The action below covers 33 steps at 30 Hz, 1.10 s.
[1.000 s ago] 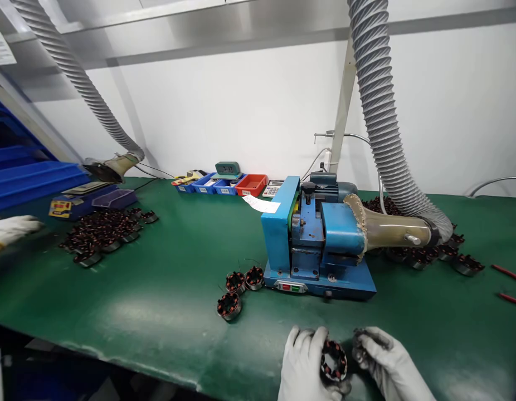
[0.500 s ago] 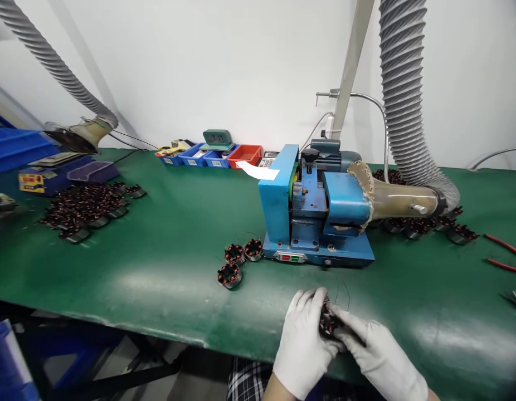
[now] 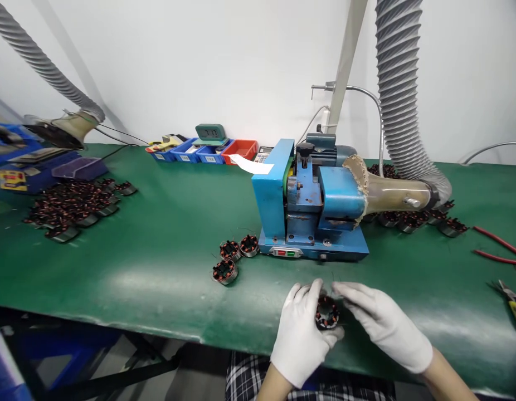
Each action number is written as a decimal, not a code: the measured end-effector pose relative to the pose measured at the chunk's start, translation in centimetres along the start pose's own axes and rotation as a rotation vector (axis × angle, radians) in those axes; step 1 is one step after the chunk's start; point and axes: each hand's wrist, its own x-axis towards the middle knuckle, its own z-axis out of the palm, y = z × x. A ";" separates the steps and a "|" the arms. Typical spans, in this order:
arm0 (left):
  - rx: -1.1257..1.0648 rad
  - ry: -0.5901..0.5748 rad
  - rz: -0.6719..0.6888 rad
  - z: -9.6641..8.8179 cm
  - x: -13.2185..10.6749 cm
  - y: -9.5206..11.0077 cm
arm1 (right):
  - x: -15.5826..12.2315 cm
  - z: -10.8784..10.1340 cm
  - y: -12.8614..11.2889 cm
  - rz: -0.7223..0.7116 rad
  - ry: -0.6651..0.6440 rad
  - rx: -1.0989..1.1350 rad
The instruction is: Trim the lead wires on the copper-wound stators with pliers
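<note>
A motor stator [image 3: 327, 313] with a black core and copper windings is gripped by my gloved left hand [image 3: 302, 334], its ring opening turned up towards me. Thin wire ends [image 3: 333, 276] stick up behind it. My gloved right hand [image 3: 381, 320] is just to the stator's right, fingers pressed together close to these wires. Whether a wire is pinched between its fingertips I cannot make out. Three more stators [image 3: 225, 271] lie on the green bench top [image 3: 157, 262], left of the blue belt machine [image 3: 310, 206].
Piles of stators lie at the left [image 3: 74, 206] and behind the machine [image 3: 412, 221]. Red-handled pliers [image 3: 496, 257] and yellow-handled cutters [image 3: 512, 306] are at the right. Small bins [image 3: 240, 149] line the wall. A ribbed suction hose [image 3: 398, 83] drops to the machine.
My right hand has come away from the stator's side, moving slightly up and right. The stator has turned so its ring opening shows. The view has shifted a little.
</note>
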 end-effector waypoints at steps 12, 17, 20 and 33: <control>-0.061 0.072 -0.060 -0.1 -0.1 0.4 | -3.5 -0.4 3.0 0.017 0.083 -0.347; -0.063 0.044 -0.014 -0.9 0.0 0.8 | -4.8 -2.0 2.0 0.166 0.085 -0.018; -0.097 -0.072 0.051 -1.6 0.4 1.3 | -3.2 -0.9 -0.2 0.186 -0.196 0.118; -0.085 -0.380 -0.012 -2.3 2.1 1.8 | -0.8 1.8 -1.7 0.379 -0.342 -0.027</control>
